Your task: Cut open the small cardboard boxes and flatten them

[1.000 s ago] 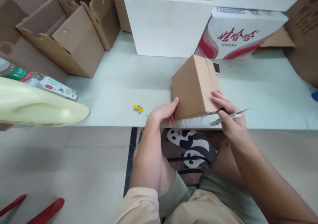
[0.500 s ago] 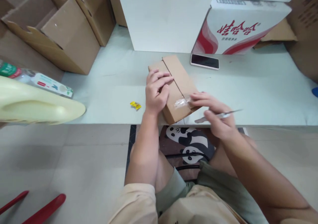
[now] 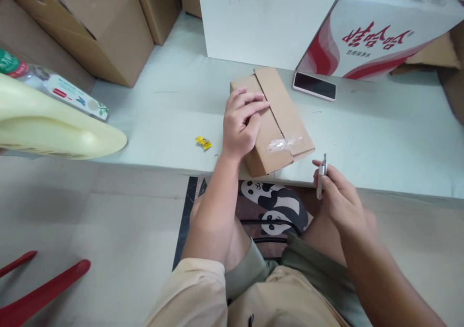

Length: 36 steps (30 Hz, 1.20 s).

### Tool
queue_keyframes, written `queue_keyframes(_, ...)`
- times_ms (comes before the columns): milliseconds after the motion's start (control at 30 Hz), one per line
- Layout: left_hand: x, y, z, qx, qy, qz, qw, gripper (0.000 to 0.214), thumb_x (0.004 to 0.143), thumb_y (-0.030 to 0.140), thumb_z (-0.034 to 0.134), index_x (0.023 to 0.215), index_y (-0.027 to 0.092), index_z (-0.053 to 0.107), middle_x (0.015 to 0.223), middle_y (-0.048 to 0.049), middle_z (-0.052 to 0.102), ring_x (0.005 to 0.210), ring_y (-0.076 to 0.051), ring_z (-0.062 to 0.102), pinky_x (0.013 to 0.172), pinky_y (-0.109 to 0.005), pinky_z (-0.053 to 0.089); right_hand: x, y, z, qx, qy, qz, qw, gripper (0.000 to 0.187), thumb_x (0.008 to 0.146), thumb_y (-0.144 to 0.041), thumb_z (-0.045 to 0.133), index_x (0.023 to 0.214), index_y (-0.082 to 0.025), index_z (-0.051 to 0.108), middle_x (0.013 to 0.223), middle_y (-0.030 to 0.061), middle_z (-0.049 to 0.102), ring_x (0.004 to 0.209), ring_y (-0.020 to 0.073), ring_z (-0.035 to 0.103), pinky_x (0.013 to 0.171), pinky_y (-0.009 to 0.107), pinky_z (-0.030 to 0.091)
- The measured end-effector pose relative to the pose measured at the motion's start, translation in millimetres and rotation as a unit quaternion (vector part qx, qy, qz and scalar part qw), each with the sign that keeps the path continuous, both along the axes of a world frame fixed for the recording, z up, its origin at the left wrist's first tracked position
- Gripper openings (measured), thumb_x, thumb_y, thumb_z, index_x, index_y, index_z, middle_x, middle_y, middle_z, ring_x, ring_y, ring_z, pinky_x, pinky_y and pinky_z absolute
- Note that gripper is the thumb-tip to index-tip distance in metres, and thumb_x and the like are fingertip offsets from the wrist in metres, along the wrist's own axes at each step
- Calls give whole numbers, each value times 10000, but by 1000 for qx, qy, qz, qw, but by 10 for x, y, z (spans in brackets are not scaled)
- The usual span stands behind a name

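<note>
Head view: left hand (image 3: 242, 124) lies flat, unclenched, on the closed cardboard box (image 3: 281, 102) at the table's near edge. Right hand (image 3: 340, 199), 4 o'clock of it, pinches a metal blade (image 3: 321, 177). Clear tape (image 3: 281, 144) covers the seam's near end; the rest looks bare.

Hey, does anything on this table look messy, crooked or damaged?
The clear tape across the seam of the cardboard box is crumpled, not flat. The box lies skewed at the front edge of the table, under the left hand. A yellow wrapper lies loose to its left.
</note>
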<state>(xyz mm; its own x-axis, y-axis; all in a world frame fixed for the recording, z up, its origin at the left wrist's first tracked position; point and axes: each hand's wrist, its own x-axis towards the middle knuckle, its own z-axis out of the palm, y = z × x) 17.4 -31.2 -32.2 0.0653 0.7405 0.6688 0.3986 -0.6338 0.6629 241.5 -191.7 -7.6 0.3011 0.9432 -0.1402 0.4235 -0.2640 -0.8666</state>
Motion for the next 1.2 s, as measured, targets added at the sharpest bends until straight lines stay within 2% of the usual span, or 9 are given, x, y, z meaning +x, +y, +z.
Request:
queue_keyframes(200, -11, 3, -13, -7, 4, 3, 1000, 315, 978, 216, 452, 1022, 300, 752, 1165, -23, 702, 1326, -239, 518, 1214, -537, 375, -145, 125, 442, 137, -145, 65, 978, 425, 849, -340, 696, 1260, -296, 596, 925, -9, 666, 581, 99, 564, 540, 262, 458)
queue_keyframes(400, -7, -5, 3, -6, 9, 1, 1000, 321, 975, 207, 445, 1019, 301, 749, 1162, -27, 704, 1315, -234, 526, 1220, -522, 367, -252, 243, 824, 158, -370, 242, 883, 355, 926, -239, 575, 1261, -246, 691, 858, 5, 689, 551, 79, 515, 570, 258, 436)
queue_keyframes(533, 5, -12, 22, -18, 15, -4, 1000, 323, 966, 199, 443, 1018, 290, 748, 1169, -28, 703, 1318, -239, 525, 1233, -532, 341, -333, 270, 930, 164, -458, 267, 832, 388, 935, -233, 523, 1293, -247, 671, 870, 22, 699, 548, 95, 499, 513, 265, 345)
queue_keyframes(633, 13, -13, 32, -21, 13, -10, 1000, 339, 952, 182, 439, 1002, 297, 754, 1170, -21, 699, 1315, -237, 525, 1246, -527, 322, -395, 288, 982, 155, -517, 270, 797, 367, 911, -252, 502, 1229, -272, 684, 789, 27, 653, 477, 91, 337, 467, 280, 176)
queue_keyframes(733, 21, -7, 38, -29, 14, -4, 999, 339, 929, 167, 454, 974, 299, 763, 1147, -16, 702, 1304, -243, 527, 1238, -535, 338, -440, 319, 1048, 147, -460, 274, 832, 259, 869, -300, 538, 1068, -284, 703, 653, 19, 506, 471, 80, 101, 491, 303, 67)
queue_keyframes(867, 23, 13, 34, -41, 4, -5, 999, 327, 915, 174, 480, 941, 317, 773, 1128, -14, 708, 1284, -252, 538, 1228, -542, 350, -492, 348, 1121, 111, -343, 295, 885, 163, 838, -397, 610, 817, -239, 645, 614, 16, 409, 473, 70, 65, 498, 320, 74)
queue_keyframes(1033, 20, 37, 24, -38, -3, -10, 999, 322, 902, 170, 495, 934, 319, 779, 1129, -14, 718, 1277, -254, 543, 1223, -528, 357, -478, 302, 1097, 105, -351, 310, 877, 144, 810, -356, 616, 750, -226, 628, 632, 32, 468, 478, 73, 56, 503, 336, 65)
queue_keyframes(1133, 16, 36, 29, -28, -3, -7, 1000, 306, 907, 174, 500, 935, 313, 772, 1133, -11, 720, 1271, -250, 552, 1214, -517, 369, -378, 238, 1130, 114, -393, 314, 857, 179, 806, -357, 591, 893, -251, 706, 629, 32, 501, 447, 71, 93, 474, 324, 58)
queue_keyframes(1200, 6, 32, 33, -28, -3, -8, 1000, 296, 920, 184, 499, 993, 318, 753, 1154, -6, 716, 1276, -244, 556, 1214, -513, 370, -276, 177, 1195, 125, -399, 341, 842, 288, 848, -387, 529, 1020, -286, 737, 660, 40, 570, 407, 78, 228, 428, 303, 116)
